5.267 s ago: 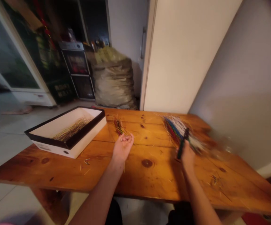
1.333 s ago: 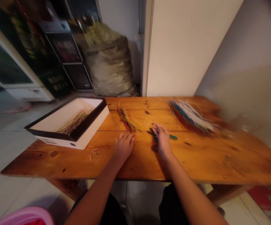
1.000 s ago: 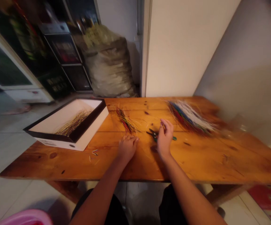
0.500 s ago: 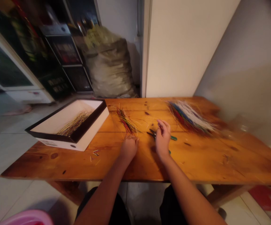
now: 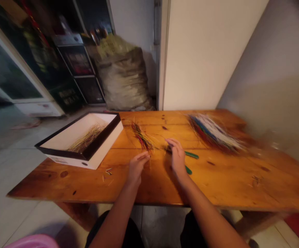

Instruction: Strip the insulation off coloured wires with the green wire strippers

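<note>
Your left hand (image 5: 138, 167), fingers drawn together, is just beside the near end of the small mixed-colour bundle (image 5: 141, 136) on the tabletop (image 5: 154, 191); you cannot tell whether it pinches a strand. Your right hand (image 5: 177, 156) curves loosely over the green-handled pliers (image 5: 192, 155), grip likewise unclear. Larger bundle (image 5: 214, 132) lies right of these, strand-filled box (image 5: 108, 148) left.

Loose multicoloured strands (image 5: 141, 136), probably wires
</note>
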### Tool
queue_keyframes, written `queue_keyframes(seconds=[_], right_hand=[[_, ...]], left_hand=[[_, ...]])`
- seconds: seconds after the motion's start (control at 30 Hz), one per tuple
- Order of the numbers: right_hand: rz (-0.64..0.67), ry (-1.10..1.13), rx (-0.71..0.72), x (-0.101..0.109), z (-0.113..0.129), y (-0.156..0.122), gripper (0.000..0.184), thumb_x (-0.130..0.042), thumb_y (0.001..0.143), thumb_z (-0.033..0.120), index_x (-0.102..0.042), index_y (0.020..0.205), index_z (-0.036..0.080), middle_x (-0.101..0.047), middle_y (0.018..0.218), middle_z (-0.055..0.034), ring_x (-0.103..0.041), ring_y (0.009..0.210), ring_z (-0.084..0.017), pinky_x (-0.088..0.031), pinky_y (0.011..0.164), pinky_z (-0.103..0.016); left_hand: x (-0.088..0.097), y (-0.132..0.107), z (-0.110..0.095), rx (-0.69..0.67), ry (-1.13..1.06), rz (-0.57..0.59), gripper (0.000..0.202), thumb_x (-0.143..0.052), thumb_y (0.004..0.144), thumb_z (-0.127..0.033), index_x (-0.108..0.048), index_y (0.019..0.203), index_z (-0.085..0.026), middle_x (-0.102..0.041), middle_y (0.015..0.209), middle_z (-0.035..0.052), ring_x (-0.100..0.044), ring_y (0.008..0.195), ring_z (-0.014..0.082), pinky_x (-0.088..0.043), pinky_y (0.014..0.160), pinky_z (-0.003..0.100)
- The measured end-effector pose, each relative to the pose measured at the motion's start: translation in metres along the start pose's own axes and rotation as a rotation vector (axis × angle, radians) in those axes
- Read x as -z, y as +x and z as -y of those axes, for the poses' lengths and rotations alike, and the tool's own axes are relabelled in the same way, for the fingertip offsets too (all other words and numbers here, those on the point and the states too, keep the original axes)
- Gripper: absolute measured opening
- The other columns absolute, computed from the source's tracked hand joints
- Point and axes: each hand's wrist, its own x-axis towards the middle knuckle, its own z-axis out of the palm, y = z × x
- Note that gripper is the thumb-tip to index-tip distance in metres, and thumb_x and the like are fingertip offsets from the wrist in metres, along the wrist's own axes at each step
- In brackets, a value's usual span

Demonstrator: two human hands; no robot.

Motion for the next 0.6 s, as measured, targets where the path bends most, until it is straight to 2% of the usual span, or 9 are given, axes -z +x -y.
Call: queue_keyframes(seconds=[0.13, 0.27, 0.33, 0.43, 0.5, 0.6], right_hand=[[0.120, -0.165, -0.023, -0.004, -0.007, -0.001, 0.032, -0.041, 0.080, 0.026, -0.069, 0.091, 0.015, -0.064, 0.100, -0.0108, -0.058, 0.099, -0.020, -0.042, 0.093, -0.035], [0.267, -0.253, -0.046, -0.009, -0.013, -0.003, 0.026, -0.047, 0.075, 0.026, -0.071, 0.081, 0.017, -0.068, 0.092, -0.0102, -0.062, 0.088, -0.021, -0.046, 0.087, -0.035], [0.329, -0.267, -0.039, -0.011, -0.012, -0.006, 0.023, -0.050, 0.073, 0.026, -0.071, 0.078, 0.018, -0.069, 0.087, -0.0089, -0.063, 0.084, -0.021, -0.047, 0.085, -0.035], [0.414, -0.292, -0.049, -0.007, -0.006, -0.010, 0.028, -0.050, 0.075, 0.026, -0.071, 0.093, 0.019, -0.070, 0.087, -0.0070, -0.064, 0.082, -0.020, -0.047, 0.083, -0.033], [0.437, -0.345, -0.113, -0.001, -0.001, -0.012, 0.033, -0.049, 0.078, 0.031, -0.068, 0.103, 0.022, -0.071, 0.089, -0.0060, -0.064, 0.084, -0.021, -0.046, 0.082, -0.034], [0.402, -0.287, -0.300, 0.009, 0.007, -0.013, 0.036, -0.048, 0.080, 0.047, -0.070, 0.096, 0.023, -0.071, 0.085, -0.0060, -0.063, 0.080, -0.021, -0.047, 0.071, -0.032]], left_hand=[[-0.003, -0.005, -0.005, 0.150, -0.227, -0.074, 0.017, -0.062, 0.068, 0.000, -0.065, 0.081, -0.011, -0.070, 0.080, 0.0058, -0.064, 0.070, 0.0071, -0.049, 0.076, 0.019], [-0.003, -0.013, -0.013, 0.095, -0.481, -0.090, 0.022, -0.055, 0.073, 0.005, -0.058, 0.084, -0.013, -0.068, 0.084, 0.0044, -0.064, 0.068, 0.0048, -0.050, 0.064, 0.013], [-0.004, -0.019, -0.016, 0.074, -0.603, -0.060, 0.026, -0.053, 0.074, 0.006, -0.057, 0.090, -0.015, -0.068, 0.086, 0.0038, -0.063, 0.068, 0.0044, -0.051, 0.064, 0.013], [-0.009, -0.025, -0.017, 0.068, -0.744, -0.007, 0.028, -0.050, 0.077, 0.006, -0.058, 0.094, -0.015, -0.066, 0.085, 0.0018, -0.064, 0.069, 0.0045, -0.053, 0.068, 0.015], [-0.013, -0.027, -0.014, 0.067, -0.805, -0.012, 0.024, -0.048, 0.078, 0.005, -0.058, 0.088, -0.014, -0.066, 0.081, 0.0009, -0.064, 0.071, 0.0050, -0.054, 0.071, 0.017], [-0.018, -0.029, -0.008, 0.053, -0.865, -0.054, 0.019, -0.049, 0.078, 0.004, -0.057, 0.080, -0.014, -0.064, 0.079, 0.0002, -0.064, 0.073, 0.0044, -0.054, 0.075, 0.016]])
